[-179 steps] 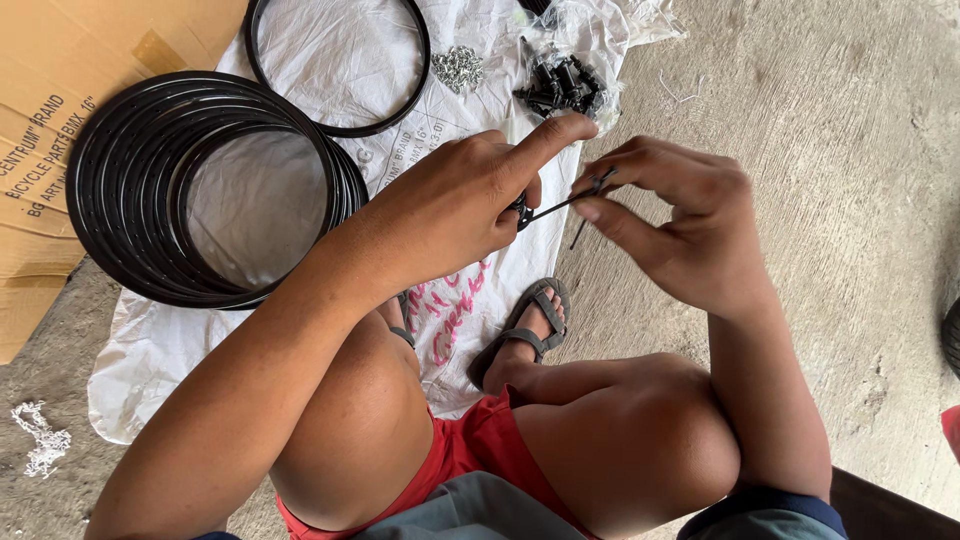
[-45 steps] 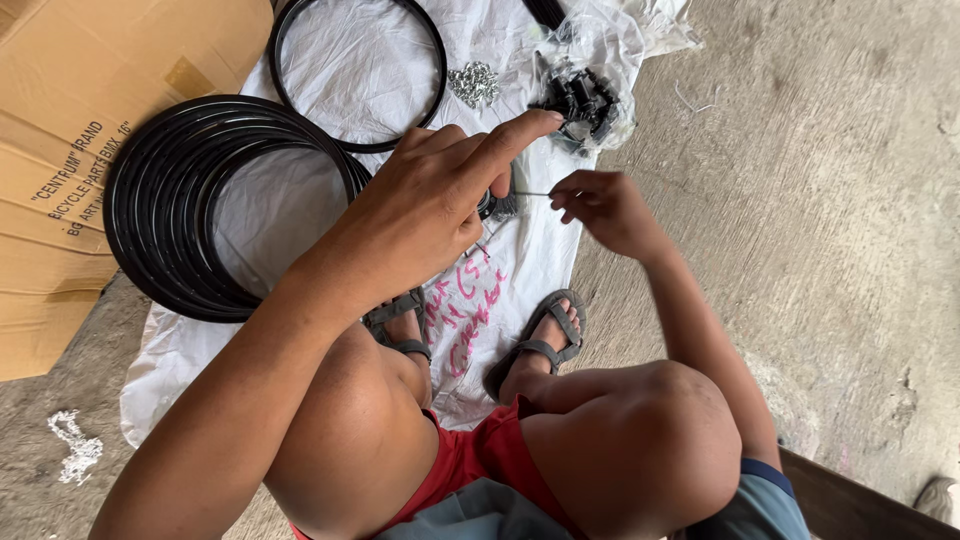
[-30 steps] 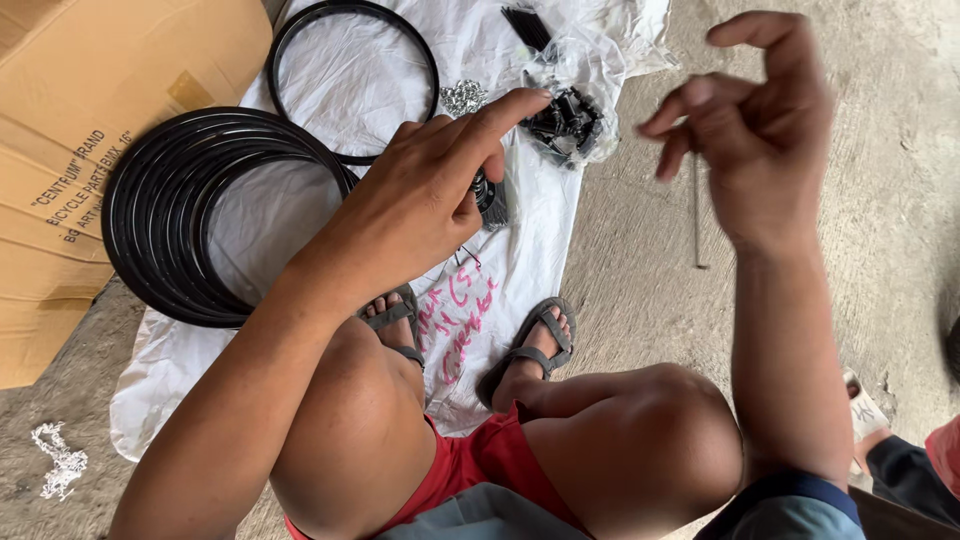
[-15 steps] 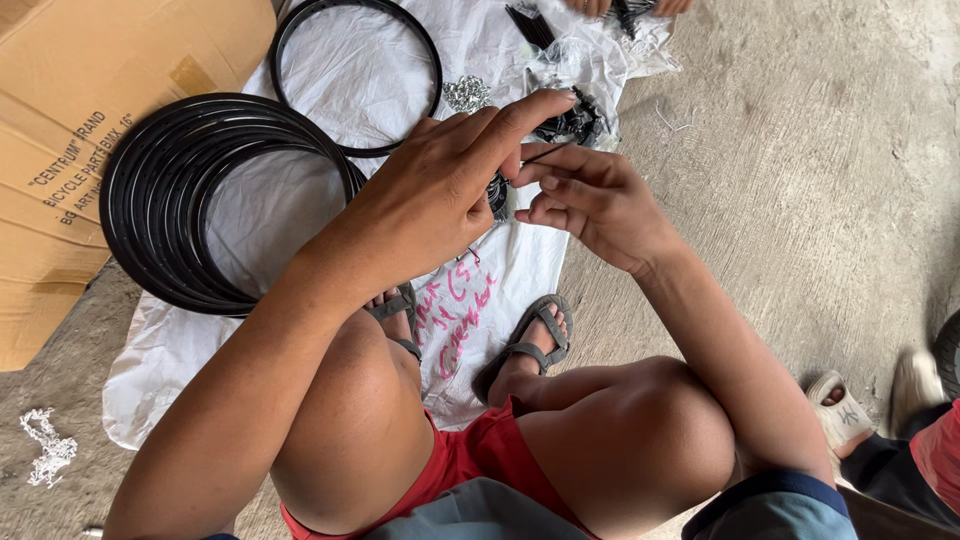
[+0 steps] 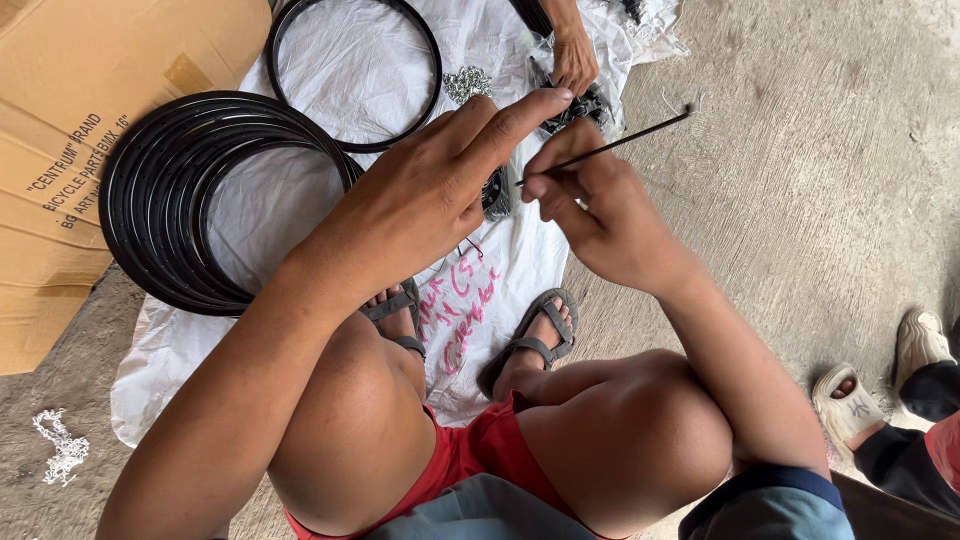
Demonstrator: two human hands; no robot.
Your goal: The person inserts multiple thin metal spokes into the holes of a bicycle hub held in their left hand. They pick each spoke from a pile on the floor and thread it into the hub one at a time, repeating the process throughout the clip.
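The right hand (image 5: 600,205) pinches a thin black spoke (image 5: 610,146) between the thumb and the first fingers. The grip closes on the lower end of the spoke, near the point where it meets the left hand; the rest of the spoke runs free, up and to the right, and its far tip hangs over the bare concrete floor (image 5: 800,180).

The left hand (image 5: 430,195) lies just beside the right one, with its index finger stretched out straight over it. Under the left hand a small dark part (image 5: 495,190) shows, partly hidden by the fingers. The fingers curl around it, but I cannot tell if they really clamp it or only rest on it.

Both hands are above a white woven sack (image 5: 350,70) that is spread on the floor. On the sack, to the left, a stack of black rims (image 5: 150,200) lies flat, and one single black rim (image 5: 355,75) lies beside it, farther away. A small heap of silver nipples (image 5: 467,82) lies near the single rim. A brown cardboard box (image 5: 70,110) touches the stack at the left edge.

At the top, another person's hand (image 5: 575,60) reaches into a pile of dark parts (image 5: 585,100) on the sack. Another person's foot in a pale sandal (image 5: 850,405) is at the right.
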